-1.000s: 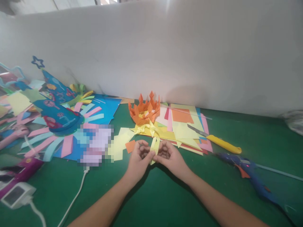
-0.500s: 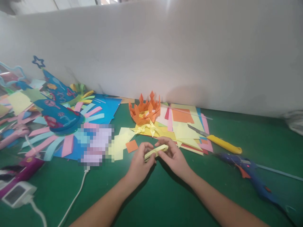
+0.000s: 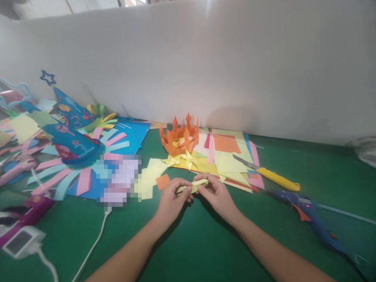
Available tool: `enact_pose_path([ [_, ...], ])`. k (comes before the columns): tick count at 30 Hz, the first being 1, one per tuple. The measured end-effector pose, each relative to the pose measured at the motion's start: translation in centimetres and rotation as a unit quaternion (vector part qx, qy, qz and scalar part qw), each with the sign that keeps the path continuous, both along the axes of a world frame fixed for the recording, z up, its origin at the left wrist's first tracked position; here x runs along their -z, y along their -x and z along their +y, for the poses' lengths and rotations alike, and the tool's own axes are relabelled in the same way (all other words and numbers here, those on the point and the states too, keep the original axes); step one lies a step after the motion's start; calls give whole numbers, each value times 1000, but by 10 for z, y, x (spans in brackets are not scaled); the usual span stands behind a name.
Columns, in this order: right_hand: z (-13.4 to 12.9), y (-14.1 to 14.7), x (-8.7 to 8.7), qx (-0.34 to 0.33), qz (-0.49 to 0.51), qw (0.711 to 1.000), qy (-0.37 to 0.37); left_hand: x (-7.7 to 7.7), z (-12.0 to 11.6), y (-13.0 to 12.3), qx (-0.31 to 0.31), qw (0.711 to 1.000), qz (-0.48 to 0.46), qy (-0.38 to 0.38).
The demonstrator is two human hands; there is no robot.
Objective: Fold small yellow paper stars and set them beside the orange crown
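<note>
A small folded piece of pale yellow paper (image 3: 199, 184) is pinched between both hands, above the green table. My left hand (image 3: 174, 197) grips its left end with thumb and fingers, and my right hand (image 3: 216, 197) holds its right end. Just beyond the hands lie yellow folded paper pieces (image 3: 183, 159). An orange folded-paper crown (image 3: 179, 140) stands behind those. To the left of my left hand is a small orange square (image 3: 163, 181).
Paper sheets (image 3: 230, 160) and a yellow cutter (image 3: 277, 179) lie to the right, with a blue glue gun (image 3: 314, 215) nearer. Decorated blue cone hats (image 3: 75, 143), a white cable (image 3: 98, 239) and a magenta glue gun (image 3: 32, 211) occupy the left.
The fingers of both hands have shifted slightly on the yellow paper, which now lies flatter. My left fingers have closed further round its left end.
</note>
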State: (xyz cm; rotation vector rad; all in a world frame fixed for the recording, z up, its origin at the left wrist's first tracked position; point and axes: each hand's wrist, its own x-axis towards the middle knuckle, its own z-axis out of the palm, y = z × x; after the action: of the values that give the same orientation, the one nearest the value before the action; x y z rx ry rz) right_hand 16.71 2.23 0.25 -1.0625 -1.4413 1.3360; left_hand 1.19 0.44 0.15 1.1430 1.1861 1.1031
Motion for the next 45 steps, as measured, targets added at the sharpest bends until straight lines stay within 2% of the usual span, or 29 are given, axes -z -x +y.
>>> enact_pose_path([
  [5, 0, 0, 0, 8, 0, 1000, 3, -1, 1, 1, -11, 998, -20, 60],
  [10, 0, 0, 1, 6, 7, 1000, 1, -5, 2, 1, -18, 993, -104, 43],
  [13, 1, 0, 2, 5, 14, 1000, -11, -7, 2, 1, -22, 992, -116, 50],
  [19, 0, 0, 2, -14, 8, 1000, -16, -9, 1, 1, -35, 993, -98, 52],
  [25, -1, 3, 1, -14, -11, 999, -40, -12, -1, 1, -11, 998, 18, 56],
  [32, -3, 3, 5, -1, -65, 995, -71, -12, -1, 2, -6, 995, 87, 49],
  [37, -4, 4, 3, -2, -78, 994, -80, -9, -1, 3, -8, 995, 75, 64],
  [45, -4, 3, -2, 11, -90, 993, -75, -9, 0, 0, -36, 995, -6, 89],
])
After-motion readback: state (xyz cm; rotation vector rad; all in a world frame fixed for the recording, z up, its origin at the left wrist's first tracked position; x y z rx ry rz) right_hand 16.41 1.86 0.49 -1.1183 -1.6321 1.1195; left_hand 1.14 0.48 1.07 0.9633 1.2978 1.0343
